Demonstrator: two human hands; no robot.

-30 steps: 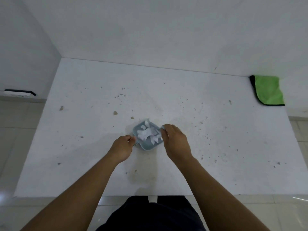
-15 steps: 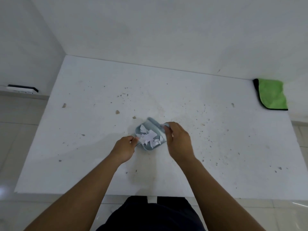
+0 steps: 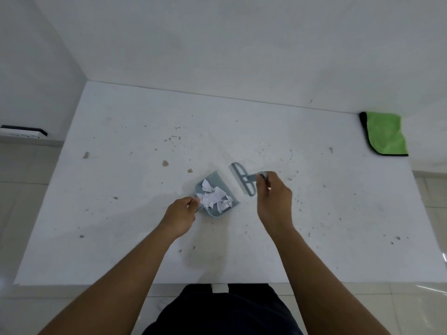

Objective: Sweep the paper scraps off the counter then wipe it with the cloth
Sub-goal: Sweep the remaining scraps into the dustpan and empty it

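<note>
L hand grips plastic dustpan w/ crumpled paper scraps; R hand grips flat-headed brush over speckled counter.

Head-worn, looking forward and down at the counter — wide-angle, close above, probably near its front edge.

The counter is white, speckled with small grey-brown flecks, the dustpan and brush are pale grey-blue, the paper scraps white, and the cloth bright green with a black edge.
</note>
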